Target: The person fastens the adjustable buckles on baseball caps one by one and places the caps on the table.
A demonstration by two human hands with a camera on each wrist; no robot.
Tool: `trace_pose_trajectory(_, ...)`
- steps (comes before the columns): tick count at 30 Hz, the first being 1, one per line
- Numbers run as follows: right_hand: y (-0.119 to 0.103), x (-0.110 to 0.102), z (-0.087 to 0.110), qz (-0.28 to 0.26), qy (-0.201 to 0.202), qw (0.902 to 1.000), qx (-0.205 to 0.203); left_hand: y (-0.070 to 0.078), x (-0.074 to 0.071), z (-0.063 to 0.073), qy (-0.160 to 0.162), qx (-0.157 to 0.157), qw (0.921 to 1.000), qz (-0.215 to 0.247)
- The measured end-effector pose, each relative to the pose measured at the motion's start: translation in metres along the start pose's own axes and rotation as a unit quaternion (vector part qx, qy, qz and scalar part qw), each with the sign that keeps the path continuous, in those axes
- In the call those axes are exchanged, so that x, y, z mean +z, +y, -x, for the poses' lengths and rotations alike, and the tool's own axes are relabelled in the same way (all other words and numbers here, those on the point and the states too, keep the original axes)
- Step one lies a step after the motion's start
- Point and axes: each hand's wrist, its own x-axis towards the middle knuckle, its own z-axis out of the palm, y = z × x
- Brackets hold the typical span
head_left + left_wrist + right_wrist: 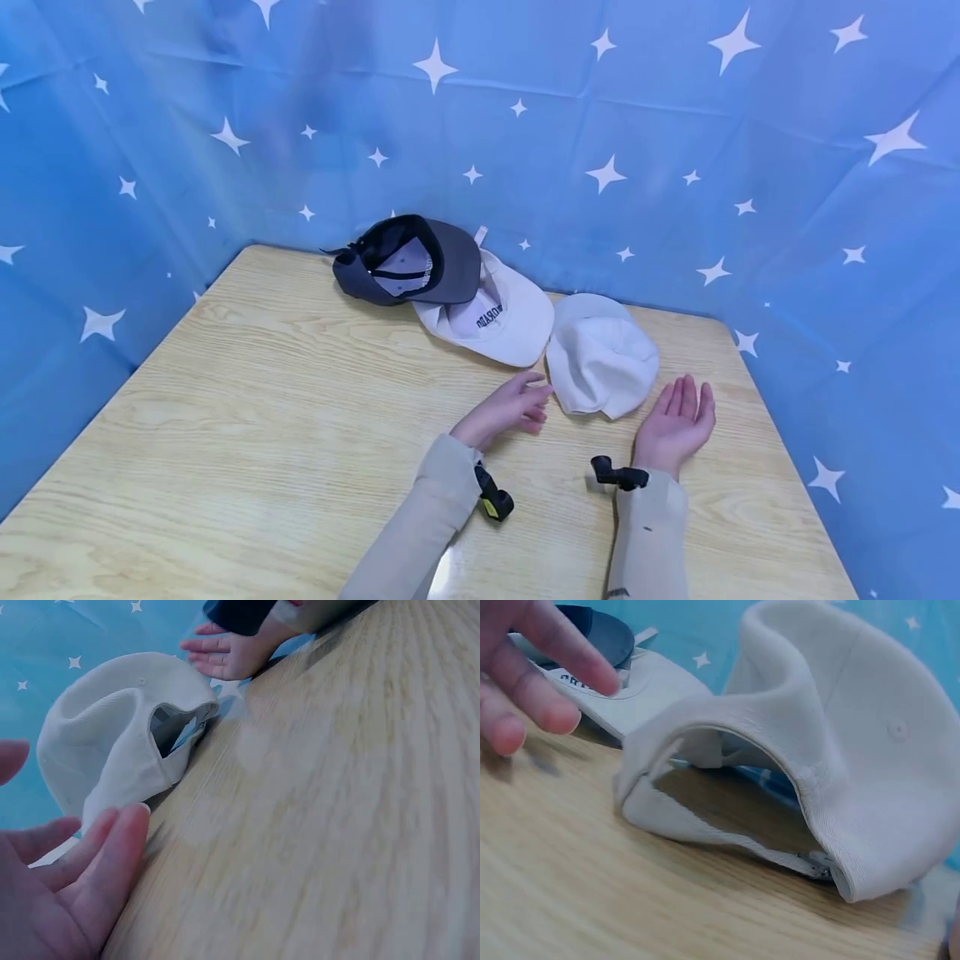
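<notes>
A white cap (600, 354) sits crown up on the table with its crown dented, its back opening and strap facing me in the right wrist view (727, 838). To its left my left hand (510, 408) is held with fingers spread and slightly bent, fingertips close to the cap's edge. On the other side my right hand (677, 423) lies palm up, fingers extended, just beside the cap. Neither hand holds anything. A second white cap (525, 321) lies upside down with dark lettering inside, partly covered by an upturned dark cap (456, 260).
The wooden table (247, 433) ends at the back against a blue cloth (525, 142) with white stars, which also hangs along both sides. Black camera mounts (493, 496) are worn on both wrists. The caps stand in a row along the back edge.
</notes>
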Motion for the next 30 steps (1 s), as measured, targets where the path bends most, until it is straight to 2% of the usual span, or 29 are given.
trace_pose_trajectory(3, 0.0, 0.004, 0.009, 0.016, -0.004, 0.9999, -0.001, -0.003, -0.005, 0.004, -0.013, 0.016, 0.9998, 0.0)
trace_pose_trajectory(5, 0.0, 0.01, 0.014, 0.018, -0.013, 0.9998, -0.002, -0.006, -0.012, 0.007, -0.033, 0.032, 0.9989, 0.011)
trace_pose_trajectory(8, -0.002, 0.022, 0.02, -0.004, -0.033, 0.9994, -0.006, -0.008, -0.024, 0.012, -0.059, 0.062, 0.9958, 0.032)
trace_pose_trajectory(10, -0.003, 0.032, 0.023, -0.017, -0.053, 0.9984, -0.011, -0.008, -0.033, 0.014, -0.064, 0.078, 0.9938, 0.046)
trace_pose_trajectory(14, -0.003, 0.05, 0.03, -0.022, -0.082, 0.9963, -0.008, -0.004, -0.05, 0.019, -0.049, 0.106, 0.9917, 0.055)
trace_pose_trajectory(20, 0.005, 0.065, 0.041, -0.004, -0.119, 0.9929, 0.012, 0.001, -0.072, 0.025, -0.032, 0.127, 0.9885, 0.076)
trace_pose_trajectory(24, 0.019, 0.072, 0.051, 0.027, -0.165, 0.9858, 0.018, 0.003, -0.087, 0.029, 0.004, 0.144, 0.9852, 0.092)
trace_pose_trajectory(27, 0.033, 0.077, 0.059, 0.054, -0.205, 0.9769, 0.024, 0.004, -0.097, 0.032, 0.035, 0.166, 0.9788, 0.114)
trace_pose_trajectory(30, 0.048, 0.082, 0.065, 0.087, -0.242, 0.9657, 0.038, 0.004, -0.104, 0.034, 0.069, 0.198, 0.9679, 0.138)
